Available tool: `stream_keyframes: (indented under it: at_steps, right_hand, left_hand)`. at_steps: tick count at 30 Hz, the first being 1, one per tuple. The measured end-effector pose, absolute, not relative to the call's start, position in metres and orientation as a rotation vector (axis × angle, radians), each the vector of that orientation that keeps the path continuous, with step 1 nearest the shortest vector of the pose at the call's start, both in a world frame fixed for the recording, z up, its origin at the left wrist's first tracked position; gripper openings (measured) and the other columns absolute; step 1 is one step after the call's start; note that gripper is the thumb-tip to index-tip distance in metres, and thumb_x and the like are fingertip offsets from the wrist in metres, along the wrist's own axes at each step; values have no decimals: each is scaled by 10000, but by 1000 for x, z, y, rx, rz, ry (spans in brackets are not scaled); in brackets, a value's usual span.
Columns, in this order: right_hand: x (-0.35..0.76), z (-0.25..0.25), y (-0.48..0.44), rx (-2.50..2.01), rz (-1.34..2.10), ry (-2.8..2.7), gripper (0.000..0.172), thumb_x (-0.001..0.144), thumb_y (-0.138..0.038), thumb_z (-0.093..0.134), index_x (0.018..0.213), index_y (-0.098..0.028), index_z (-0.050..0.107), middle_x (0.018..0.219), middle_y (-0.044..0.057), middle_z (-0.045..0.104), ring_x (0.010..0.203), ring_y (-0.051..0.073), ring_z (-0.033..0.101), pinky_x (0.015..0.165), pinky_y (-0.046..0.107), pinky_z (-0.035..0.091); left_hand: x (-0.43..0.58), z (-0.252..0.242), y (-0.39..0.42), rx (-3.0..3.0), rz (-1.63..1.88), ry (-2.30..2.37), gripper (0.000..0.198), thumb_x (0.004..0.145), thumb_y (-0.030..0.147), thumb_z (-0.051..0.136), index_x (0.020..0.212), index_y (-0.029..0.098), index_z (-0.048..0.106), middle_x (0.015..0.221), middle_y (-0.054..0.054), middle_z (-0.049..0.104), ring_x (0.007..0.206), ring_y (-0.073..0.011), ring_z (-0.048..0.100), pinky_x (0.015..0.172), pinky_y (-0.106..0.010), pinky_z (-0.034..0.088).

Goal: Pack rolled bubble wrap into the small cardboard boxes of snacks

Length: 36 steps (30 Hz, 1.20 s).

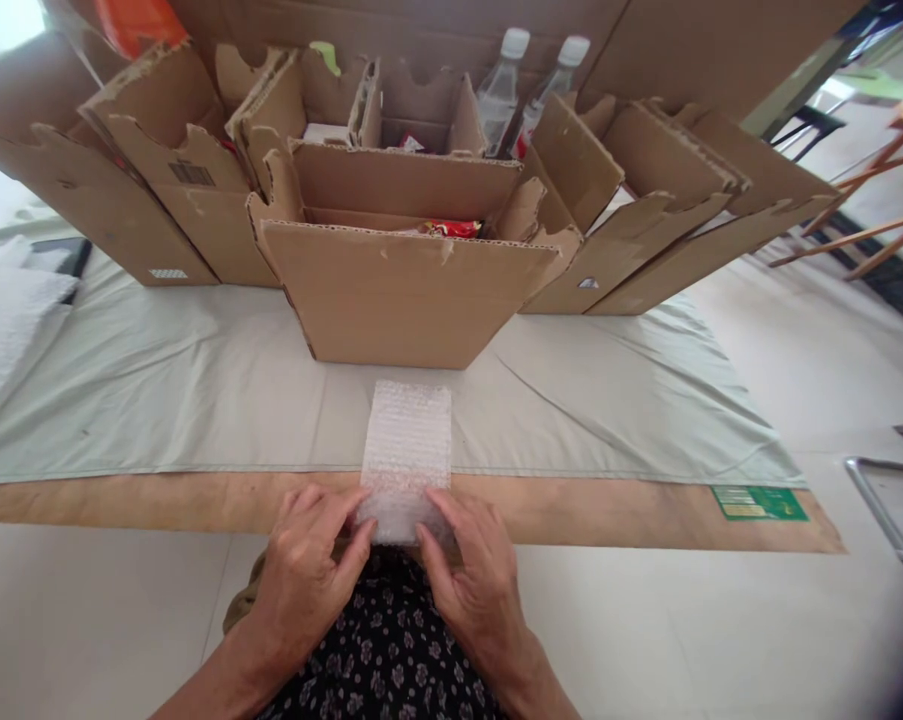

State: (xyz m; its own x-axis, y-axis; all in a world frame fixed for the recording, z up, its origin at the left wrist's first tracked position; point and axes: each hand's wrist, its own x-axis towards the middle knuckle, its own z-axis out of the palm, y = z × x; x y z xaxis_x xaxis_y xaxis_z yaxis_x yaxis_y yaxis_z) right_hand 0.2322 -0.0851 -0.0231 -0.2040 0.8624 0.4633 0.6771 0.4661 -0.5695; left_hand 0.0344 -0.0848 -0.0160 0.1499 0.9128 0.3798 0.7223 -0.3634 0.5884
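Observation:
A whitish sheet of bubble wrap [408, 430] lies at the table's front edge, its near end between my two hands. My left hand [312, 555] pinches the near left corner between thumb and fingers. On the opposite side, my right hand [472, 565] grips the near right corner the same way. The far part of the wrap rests flat on the pale green cloth [571, 400]. Just beyond it stands an open cardboard box [398, 300] with a red packet [453, 229] inside.
More open cardboard boxes [188, 180] line the back, with two clear bottles [498, 95] among them. More white wrap [8, 320] is piled at the left. The bare wooden table edge [608, 510] carries a green label [762, 503]. A metal frame [882, 515] stands at the right.

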Motion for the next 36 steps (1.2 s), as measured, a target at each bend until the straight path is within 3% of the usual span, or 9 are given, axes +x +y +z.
stream_keyframes:
  at_steps: [4,9,12,14,16,21,25,30,36]
  right_hand:
    - [242,-13,-92,-1255,143,-1978,349,905,-80,632,1242,-166,603,1143,135,672,1070,255,625,869,411,493]
    - [246,-10,-90,-1175,292,-2290,282,930,-114,588,1195,-193,641,1260,112,687,1181,288,596,968,475,451]
    - [247,-13,-83,-1151,363,-2249,262,951,-74,540,1151,-196,656,1170,83,734,1097,244,640,924,430,477]
    - [247,-14,-79,-1117,392,-2187,282,950,-42,521,1147,-193,655,1104,73,753,1041,224,659,889,407,491]
    - [248,-13,-77,-1096,415,-2137,291,947,-29,520,1155,-185,651,1050,70,760,981,212,669,847,390,503]
    - [245,-15,-70,-1133,494,-2038,219,974,-97,538,1120,-208,657,941,47,765,810,189,684,737,361,523]
    - [242,-20,-61,-1193,483,-1940,219,978,-137,547,1146,-222,658,972,44,768,865,190,713,776,350,564]
    - [247,-19,-67,-1262,188,-1905,257,929,-109,611,1167,-195,659,1164,123,688,1058,241,653,891,410,540]
    - [251,-15,-70,-1239,226,-2161,253,939,-99,578,1154,-200,667,1167,91,715,1119,259,611,934,444,474]
  left_hand:
    - [35,-20,-82,2265,965,1620,270,949,130,610,1218,131,596,721,8,634,694,-189,547,716,-355,420]
    - [34,-18,-79,2313,937,1635,331,965,180,606,1289,124,567,774,-18,650,731,-209,578,741,-387,467]
    - [28,-14,-84,2331,1004,1552,391,935,203,650,1309,130,564,1129,-141,667,1040,-278,624,918,-452,504]
    - [24,-13,-89,2391,998,1391,408,904,158,674,1299,138,573,1349,-186,584,1267,-330,542,1063,-509,455]
    - [21,-14,-94,2424,964,1259,375,893,71,653,1255,156,603,1332,-158,615,1314,-322,515,1113,-526,423]
    - [27,-17,-88,2255,1071,1300,259,929,23,588,1148,152,637,981,-72,717,1003,-204,622,912,-373,518]
    - [35,-18,-71,2200,1074,1425,178,957,81,570,1096,154,653,880,-47,720,812,-176,624,770,-344,500]
    - [39,-23,-54,2274,1011,1578,128,969,169,572,1041,148,676,803,-30,723,713,-186,643,735,-362,486]
    - [40,-22,-50,2354,951,1630,141,976,192,564,1061,158,671,815,-36,717,728,-199,660,740,-362,494]
